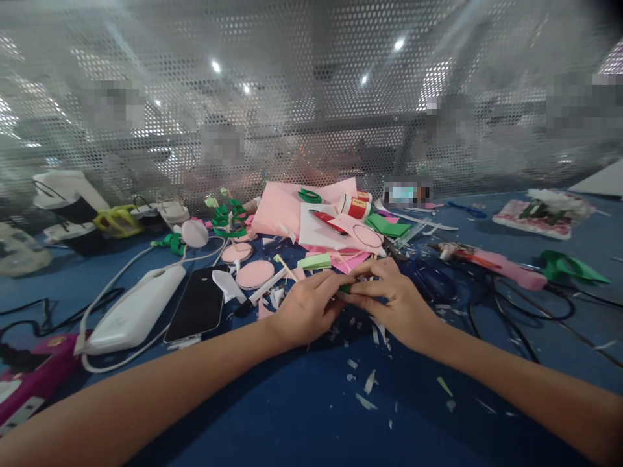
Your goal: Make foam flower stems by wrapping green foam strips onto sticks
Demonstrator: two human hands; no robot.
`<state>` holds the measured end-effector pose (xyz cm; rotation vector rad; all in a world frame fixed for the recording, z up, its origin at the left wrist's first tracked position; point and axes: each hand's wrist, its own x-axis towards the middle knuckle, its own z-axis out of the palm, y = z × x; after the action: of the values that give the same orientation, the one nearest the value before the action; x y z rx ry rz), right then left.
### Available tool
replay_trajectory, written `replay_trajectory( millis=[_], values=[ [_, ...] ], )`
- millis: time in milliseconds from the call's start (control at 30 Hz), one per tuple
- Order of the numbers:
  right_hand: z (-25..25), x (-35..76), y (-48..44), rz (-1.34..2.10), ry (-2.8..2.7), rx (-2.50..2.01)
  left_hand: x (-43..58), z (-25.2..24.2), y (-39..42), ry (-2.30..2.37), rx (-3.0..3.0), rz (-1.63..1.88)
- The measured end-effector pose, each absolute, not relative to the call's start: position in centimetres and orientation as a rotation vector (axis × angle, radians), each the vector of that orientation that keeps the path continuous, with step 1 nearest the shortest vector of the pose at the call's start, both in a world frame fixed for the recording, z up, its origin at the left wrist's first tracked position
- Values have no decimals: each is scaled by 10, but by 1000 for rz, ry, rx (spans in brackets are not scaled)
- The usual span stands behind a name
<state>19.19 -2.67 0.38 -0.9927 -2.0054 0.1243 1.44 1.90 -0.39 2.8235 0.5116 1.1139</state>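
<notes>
Both hands meet over the blue table, their fingertips pinched around a small green piece (344, 288), maybe paper; fingers hide most of it. My left hand (311, 308) is closed on its left side. From the right, my right hand (389, 301) grips it with thumb and fingers. Just beyond lie a light green paper strip (314, 261), pink paper sheets (275, 211) and a red-handled cutter (328, 222). Pink round discs (256, 274) lie left of my left hand. White paper scraps (366, 401) are scattered on the table below the hands.
At left are a white power bank (139, 311), a black phone (198, 305) and a magenta power strip (43, 370) with cables. At right, a pink glue gun (506, 264) lies with its black cord. A perforated metal screen (311, 97) stands behind the table.
</notes>
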Motion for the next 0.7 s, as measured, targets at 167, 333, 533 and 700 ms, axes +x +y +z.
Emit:
replay_trajectory(
  millis=[167,333,533,700],
  values=[
    [2,192,-23,387,-1913,-1071,15,-4,19,600,2775,1127],
    [0,192,-22,688,-1838,-1056,15,0,21,633,2778,1115],
    [-3,192,-21,1030,-1647,-853,13,-2,23,651,2735,1138],
    [0,187,-25,1208,-1577,-890,11,-1,23,625,2734,1101]
  ],
)
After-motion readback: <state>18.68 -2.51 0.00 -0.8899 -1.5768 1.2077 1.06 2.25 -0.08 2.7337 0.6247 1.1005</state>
